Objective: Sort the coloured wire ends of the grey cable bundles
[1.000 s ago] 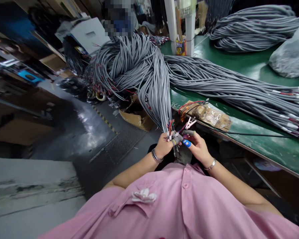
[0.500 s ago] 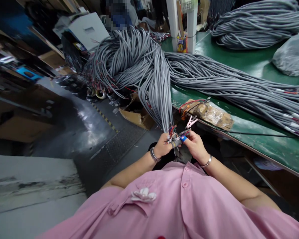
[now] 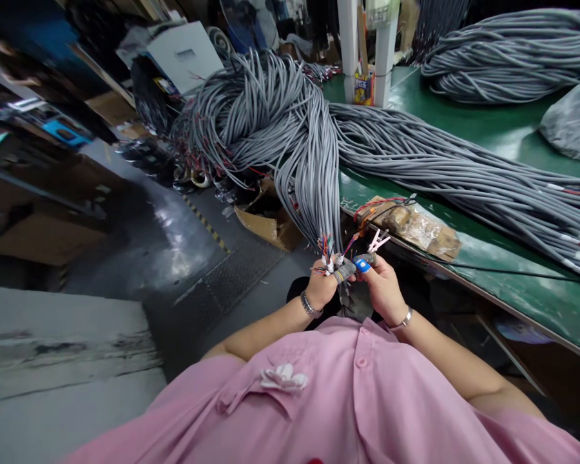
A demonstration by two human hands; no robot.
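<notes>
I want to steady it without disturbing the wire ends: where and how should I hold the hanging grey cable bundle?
Likely best above the coloured wires by the left hand, where the grey cable bundle narrows, grip wrapped around it. Come from the picture's left: the green table flanks its right side.

The left arm (image 3: 265, 331) and right arm (image 3: 459, 364) reach from the near side to the middle. The left hand (image 3: 321, 287) is curled. Just beside it, the right hand (image 3: 385, 291) pinches with thumb (image 3: 369, 274) and finger (image 3: 367, 257).
</notes>
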